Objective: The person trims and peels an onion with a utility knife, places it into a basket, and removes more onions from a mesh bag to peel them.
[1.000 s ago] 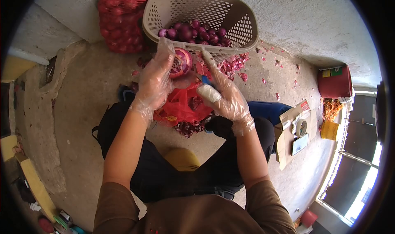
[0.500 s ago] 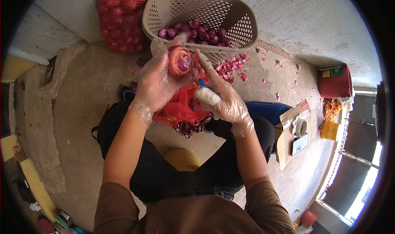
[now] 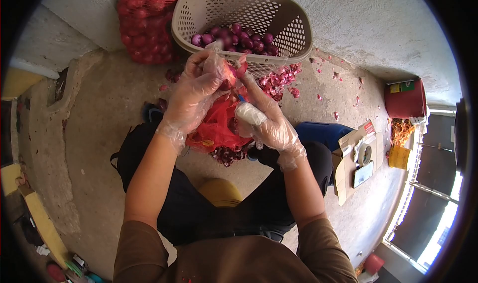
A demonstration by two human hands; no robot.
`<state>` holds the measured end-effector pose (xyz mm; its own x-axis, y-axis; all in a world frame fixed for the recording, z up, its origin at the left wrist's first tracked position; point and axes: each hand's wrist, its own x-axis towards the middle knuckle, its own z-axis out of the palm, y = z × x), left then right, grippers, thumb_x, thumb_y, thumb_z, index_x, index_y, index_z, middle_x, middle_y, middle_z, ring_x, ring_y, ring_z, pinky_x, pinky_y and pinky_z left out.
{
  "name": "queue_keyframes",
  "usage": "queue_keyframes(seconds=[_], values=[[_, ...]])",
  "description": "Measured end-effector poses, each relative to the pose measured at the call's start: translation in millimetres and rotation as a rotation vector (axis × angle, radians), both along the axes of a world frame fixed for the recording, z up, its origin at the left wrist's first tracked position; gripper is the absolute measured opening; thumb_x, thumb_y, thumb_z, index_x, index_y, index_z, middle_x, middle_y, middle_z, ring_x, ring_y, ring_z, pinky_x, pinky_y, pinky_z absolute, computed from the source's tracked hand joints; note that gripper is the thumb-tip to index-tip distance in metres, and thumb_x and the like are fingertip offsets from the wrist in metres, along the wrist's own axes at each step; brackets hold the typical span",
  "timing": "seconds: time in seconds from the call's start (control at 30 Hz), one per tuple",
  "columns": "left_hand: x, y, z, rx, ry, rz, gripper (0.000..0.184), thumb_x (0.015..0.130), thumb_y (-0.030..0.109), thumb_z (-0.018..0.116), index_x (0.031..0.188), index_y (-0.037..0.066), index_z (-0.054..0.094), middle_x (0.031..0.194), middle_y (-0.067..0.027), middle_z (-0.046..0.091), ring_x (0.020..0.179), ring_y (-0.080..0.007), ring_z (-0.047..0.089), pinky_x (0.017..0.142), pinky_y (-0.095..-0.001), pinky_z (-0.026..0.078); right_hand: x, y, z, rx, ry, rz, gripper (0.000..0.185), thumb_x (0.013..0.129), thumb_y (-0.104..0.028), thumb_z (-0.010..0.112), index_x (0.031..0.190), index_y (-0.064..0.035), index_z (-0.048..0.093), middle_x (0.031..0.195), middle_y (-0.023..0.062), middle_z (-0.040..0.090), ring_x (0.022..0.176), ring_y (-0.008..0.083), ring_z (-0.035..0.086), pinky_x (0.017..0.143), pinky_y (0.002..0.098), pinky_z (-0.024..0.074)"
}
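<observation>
Both my hands wear clear plastic gloves. My left hand (image 3: pixel 196 86) is wrapped round a red onion (image 3: pixel 228 80), tilted so that much of it hides behind the fingers. Close by on the right, my right hand (image 3: pixel 264 116) is curled around a small blue-handled tool (image 3: pixel 242 98); only a bit of blue shows, and its working end is hidden. White wrapping covers the right thumb. A strip of reddish onion skin (image 3: pixel 242 66) sticks up at the right fingertips, beside the onion. Below both hands lies a red mesh bag (image 3: pixel 214 128) on a heap of dark onion skins (image 3: pixel 228 156).
A beige perforated basket (image 3: pixel 303 21) with several purple onions stands against the wall. To its left is a full red net sack of onions (image 3: pixel 144 26). Loose peelings (image 3: pixel 281 81) litter the floor. A blue container (image 3: pixel 321 133) and cardboard (image 3: pixel 343 183) bearing tape and a phone sit at right.
My left hand has turned the onion, so its striped cut face no longer shows. The right fingertips have come up against it, and a piece of skin now stands up there.
</observation>
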<state>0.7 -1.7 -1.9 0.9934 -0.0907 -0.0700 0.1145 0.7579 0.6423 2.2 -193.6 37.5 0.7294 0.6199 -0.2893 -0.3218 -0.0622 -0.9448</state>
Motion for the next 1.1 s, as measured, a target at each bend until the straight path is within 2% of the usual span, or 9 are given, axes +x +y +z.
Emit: queue_keyframes(seconds=[0.2, 0.33, 0.5, 0.6, 0.8, 0.87, 0.93, 1.03, 1.1], values=[[0, -1, -10, 0.017, -0.147, 0.04, 0.055, 0.085, 0.008, 0.075, 0.133, 0.01, 0.048, 0.121, -0.0029, 0.056, 0.11, -0.0165, 0.057, 0.103, -0.0365, 0.044, 0, 3, 0, 0.012, -0.071, -0.022, 0.08, 0.098, -0.028, 0.057, 0.156, -0.0001, 0.01, 0.08, 0.0015, 0.051, 0.063, 0.0085, 0.044, 0.059, 0.025, 0.0423], [1, -8, -15, 0.165, -0.188, 0.173, 0.056, 0.085, 0.009, 0.075, 0.134, 0.011, 0.047, 0.12, -0.0035, 0.057, 0.11, -0.0169, 0.057, 0.104, -0.0366, 0.043, -2, 0, -1, 0.036, -0.066, -0.014, 0.079, 0.098, -0.027, 0.057, 0.156, 0.0, 0.01, 0.082, 0.0029, 0.052, 0.063, 0.0075, 0.044, 0.057, 0.024, 0.0413], [1, -6, -10, 0.078, -0.177, 0.069, 0.059, 0.086, 0.013, 0.075, 0.137, 0.01, 0.045, 0.12, -0.002, 0.057, 0.11, -0.0167, 0.058, 0.102, -0.0389, 0.045, -1, 2, 0, -0.001, -0.066, -0.017, 0.076, 0.098, -0.025, 0.057, 0.156, -0.001, 0.014, 0.097, 0.0045, 0.051, 0.073, 0.0079, 0.046, 0.065, 0.0232, 0.0422], [1, -3, -7, 0.11, -0.114, 0.063, 0.059, 0.089, 0.021, 0.073, 0.139, 0.011, 0.043, 0.117, -0.0024, 0.057, 0.11, -0.0161, 0.058, 0.099, -0.0395, 0.047, -1, 3, 2, -0.035, -0.061, -0.023, 0.074, 0.098, -0.023, 0.058, 0.156, -0.0017, 0.016, 0.107, 0.0054, 0.049, 0.079, 0.0081, 0.047, 0.07, 0.0228, 0.0427], [2, -8, 5, 0.068, -0.019, 0.058, 0.054, 0.098, 0.038, 0.058, 0.14, 0.008, 0.04, 0.121, -0.0058, 0.056, 0.112, -0.0191, 0.058, 0.096, -0.0413, 0.053, -2, 6, 6, -0.098, -0.036, -0.044, 0.07, 0.098, -0.02, 0.058, 0.155, -0.0029, 0.021, 0.125, 0.0072, 0.047, 0.091, 0.0086, 0.049, 0.08, 0.0219, 0.0438], [2, -6, 10, 0.085, 0.002, 0.014, 0.059, 0.101, 0.043, 0.049, 0.143, 0.004, 0.037, 0.128, -0.012, 0.054, 0.113, -0.0242, 0.06, 0.092, -0.0402, 0.054, -2, 5, 8, -0.093, -0.03, -0.038, 0.069, 0.098, -0.017, 0.057, 0.155, -0.0028, 0.022, 0.143, 0.0104, 0.046, 0.094, 0.0081, 0.05, 0.081, 0.0215, 0.0444], [2, -3, 10, 0.072, 0.027, -0.014, 0.062, 0.102, 0.046, 0.044, 0.144, 0.001, 0.036, 0.131, -0.0158, 0.054, 0.111, -0.0269, 0.061, 0.088, -0.0389, 0.056, -2, 2, 3, -0.05, -0.079, -0.033, 0.068, 0.098, -0.016, 0.057, 0.156, -0.0056, 0.023, 0.139, 0.0076, 0.048, 0.078, 0.0034, 0.045, 0.067, 0.0184, 0.043], [4, 2, 3, 0.029, 0.058, -0.071, 0.06, 0.102, 0.046, 0.044, 0.142, 0.001, 0.038, 0.13, -0.0165, 0.055, 0.107, -0.0265, 0.063, 0.085, -0.0378, 0.056, -2, 5, -3, -0.054, -0.148, -0.053, 0.067, 0.098, -0.015, 0.056, 0.156, -0.0063, 0.023, 0.127, 0.0056, 0.055, 0.07, 0.0023, 0.04, 0.06, 0.0187, 0.0398], [3, 8, 3, 0.028, 0.062, -0.162, 0.059, 0.102, 0.046, 0.045, 0.141, 0.002, 0.039, 0.131, -0.0153, 0.055, 0.108, -0.0256, 0.063, 0.086, -0.0387, 0.056, -1, 1, -2, -0.113, -0.131, -0.031, 0.07, 0.098, -0.021, 0.059, 0.156, -0.0061, 0.022, 0.104, 0.0032, 0.056, 0.072, 0.0054, 0.045, 0.069, 0.0208, 0.0437]])
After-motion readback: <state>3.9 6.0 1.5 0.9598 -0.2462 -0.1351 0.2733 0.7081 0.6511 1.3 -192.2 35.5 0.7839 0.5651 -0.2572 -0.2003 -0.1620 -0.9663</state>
